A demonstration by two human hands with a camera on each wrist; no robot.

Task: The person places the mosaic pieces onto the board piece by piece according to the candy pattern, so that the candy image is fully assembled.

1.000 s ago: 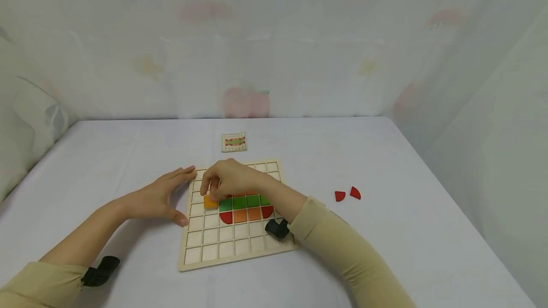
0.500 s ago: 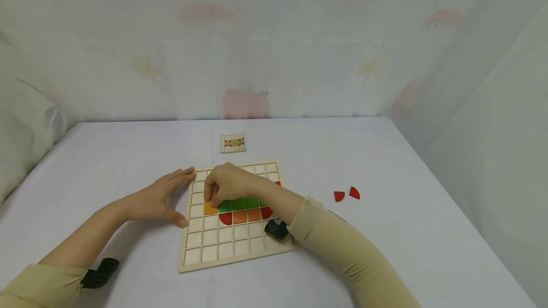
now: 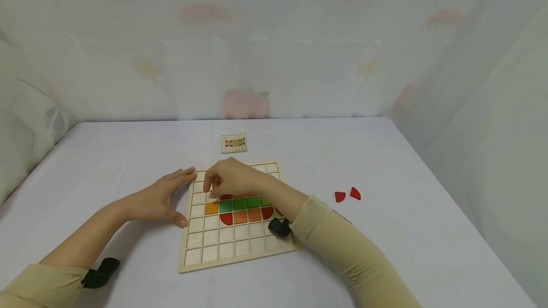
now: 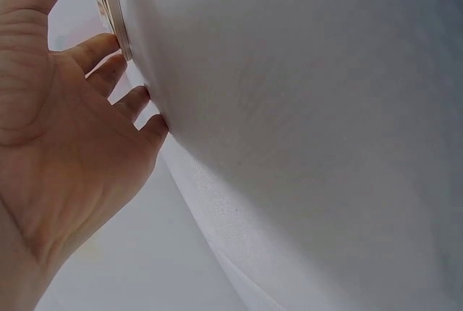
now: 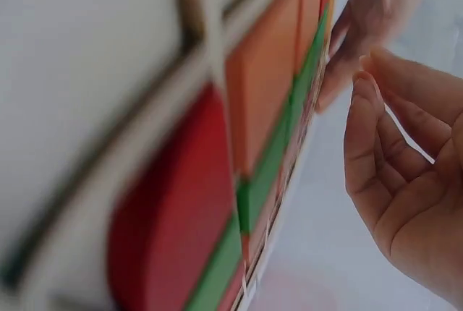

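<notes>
A wooden grid board (image 3: 218, 248) lies on the white table. In it sit a yellow-orange square (image 3: 211, 207), a row of green squares (image 3: 239, 203), orange squares (image 3: 247, 215) and red quarter rounds (image 3: 226, 218). My right hand (image 3: 214, 185) hovers just above the board's left-middle cells, fingers loosely curled and holding nothing; the right wrist view shows its fingers (image 5: 362, 87) bare beside the coloured pieces (image 5: 260, 94). My left hand (image 3: 177, 196) lies flat on the table, straight fingers (image 4: 108, 58) touching the board's left edge (image 4: 116, 7).
Two loose red quarter rounds (image 3: 340, 196) (image 3: 355, 193) lie on the table right of the board. A small pattern card (image 3: 234, 142) sits behind the board. A pale patterned curtain surrounds the table on the far and right sides.
My right hand set the yellow-orange square down into its cell left of the green row, let go and lifted slightly. The left hand stayed still.
</notes>
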